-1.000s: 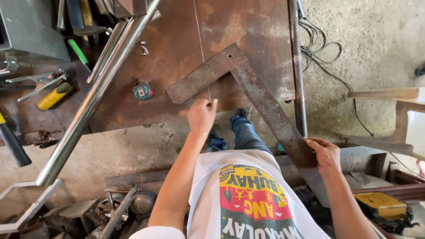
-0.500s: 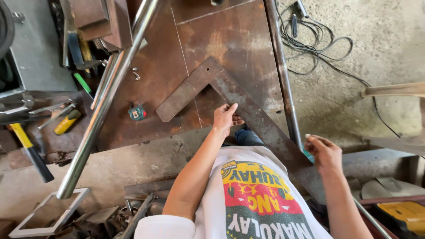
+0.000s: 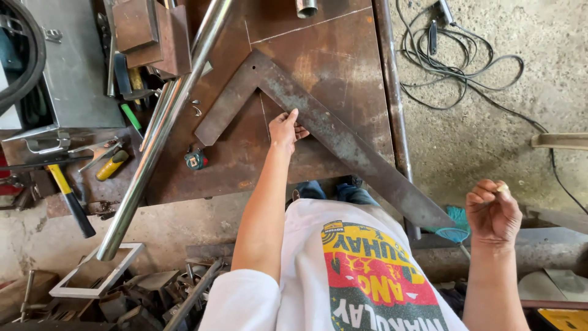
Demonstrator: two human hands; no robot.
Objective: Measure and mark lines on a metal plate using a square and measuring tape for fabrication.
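While left hand (image 3: 283,130) touches rusty square (image 3: 318,125), right hand (image 3: 492,208) curls.

Long shiny steel pipe (image 3: 162,125): upper end cut off by top edge. Short grey tube stub (image 3: 306,7) also clipped at top. Large rusty steel L-shaped square (image 3: 318,125): far tip hidden behind white printed shirt (image 3: 343,270). Right hand (image 3: 493,211) loosely curled; whatever small item is pinched there is too small to tell. Black hose (image 3: 24,55) runs off the left edge.

rusty steel table (image 3: 343,55) — on it: steel square (image 3: 318,122) | shiny pipe (image 3: 165,122) | tape measure (image 3: 195,159)
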